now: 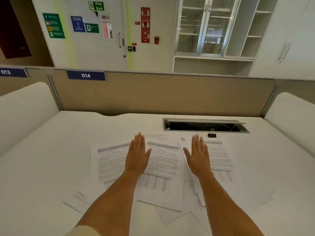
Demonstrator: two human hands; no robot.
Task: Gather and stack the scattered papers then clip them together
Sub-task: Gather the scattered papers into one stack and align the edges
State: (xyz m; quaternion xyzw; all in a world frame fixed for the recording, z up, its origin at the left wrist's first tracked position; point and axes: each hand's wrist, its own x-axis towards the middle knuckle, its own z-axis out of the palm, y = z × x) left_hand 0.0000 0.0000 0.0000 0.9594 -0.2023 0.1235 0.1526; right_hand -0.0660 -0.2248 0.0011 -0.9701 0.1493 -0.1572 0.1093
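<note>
On the white desk [51, 150], near side of the cable hatch [204, 126], printed papers [162, 167] lie scattered, long axes mostly running away from me. My left hand [137, 157] and right hand [198, 159] rest flat on them, fingers together, extended. A black binder clip [211, 134] sits just before the hatch.

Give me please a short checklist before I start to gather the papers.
1. Left hand empty, flat on the papers: ok.
2. Right hand empty, flat: ok.
3. Papers already in one stack: not ok, they lie spread and overlapping.
4. Clip within sight, on the desk beyond the right hand: ok.
5. All sheets face up: cannot tell.
</note>
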